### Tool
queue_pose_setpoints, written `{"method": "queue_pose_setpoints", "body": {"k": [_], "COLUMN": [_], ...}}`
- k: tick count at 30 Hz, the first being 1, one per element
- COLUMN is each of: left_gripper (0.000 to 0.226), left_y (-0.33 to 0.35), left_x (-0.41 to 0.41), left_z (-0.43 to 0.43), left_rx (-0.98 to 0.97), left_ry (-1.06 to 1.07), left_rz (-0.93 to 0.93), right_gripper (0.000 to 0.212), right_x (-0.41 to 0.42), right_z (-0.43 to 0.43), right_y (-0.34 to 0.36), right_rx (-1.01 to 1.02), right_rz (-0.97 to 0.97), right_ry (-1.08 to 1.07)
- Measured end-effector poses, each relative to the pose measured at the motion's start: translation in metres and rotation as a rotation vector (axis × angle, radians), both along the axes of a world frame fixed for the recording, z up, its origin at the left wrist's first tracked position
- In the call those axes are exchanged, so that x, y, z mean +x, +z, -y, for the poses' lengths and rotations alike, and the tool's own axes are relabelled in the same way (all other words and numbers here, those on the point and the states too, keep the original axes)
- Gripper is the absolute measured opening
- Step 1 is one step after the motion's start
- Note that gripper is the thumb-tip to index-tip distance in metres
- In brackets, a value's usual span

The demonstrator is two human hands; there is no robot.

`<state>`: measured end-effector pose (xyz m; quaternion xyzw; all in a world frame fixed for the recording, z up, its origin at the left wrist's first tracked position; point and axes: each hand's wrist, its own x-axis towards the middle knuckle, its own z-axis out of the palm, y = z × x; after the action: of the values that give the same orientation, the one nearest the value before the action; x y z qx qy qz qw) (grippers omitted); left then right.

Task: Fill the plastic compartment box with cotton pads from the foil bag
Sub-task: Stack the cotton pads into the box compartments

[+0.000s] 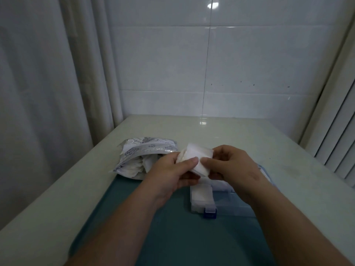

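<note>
A small stack of white cotton pads (197, 153) is held above the table between both hands. My left hand (171, 171) grips its left side with the thumb on top. My right hand (232, 164) pinches its right side. Below them the clear plastic compartment box (226, 206) lies open on a teal mat (172, 227). Its left compartment (201, 196) holds white pads, and a blue latch (210, 213) sits at its front edge. The silver foil bag (142, 152) lies to the left, its mouth open toward me with more pads showing inside.
The pale table (211, 131) stands against a white tiled wall (211, 64). A curtain (48, 83) hangs along the left side, and slatted blinds (338, 141) run along the right. The box's far right part is hidden by my right forearm.
</note>
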<state>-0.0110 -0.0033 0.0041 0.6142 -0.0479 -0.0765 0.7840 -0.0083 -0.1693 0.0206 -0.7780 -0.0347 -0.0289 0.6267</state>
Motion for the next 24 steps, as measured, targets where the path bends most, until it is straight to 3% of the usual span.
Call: {"method": "queue_pose_setpoints", "body": {"k": [5,19,24], "left_gripper": [0.019,0.019,0.013], "left_y": [-0.0032,-0.0050,-0.0076], "left_x": [0.0026,0.0061,0.0098], "left_z": [-0.0013,-0.0012,-0.0044], "left_rx": [0.070,-0.010,0.057], "left_ry": [0.053,0.059,0.170], "left_rz": [0.013,0.013,0.011], "right_gripper": [0.009,0.010,0.012], "right_x": [-0.0014,0.0028,0.0011], "right_z": [-0.0012,-0.0013,0.0070], "right_y": [0.0021,0.0002,0.0062], "right_rx": [-0.054,-0.146,-0.028], "right_rz": [0.040,0.114,0.202], "right_ry": [-0.019,-0.202,-0.285]}}
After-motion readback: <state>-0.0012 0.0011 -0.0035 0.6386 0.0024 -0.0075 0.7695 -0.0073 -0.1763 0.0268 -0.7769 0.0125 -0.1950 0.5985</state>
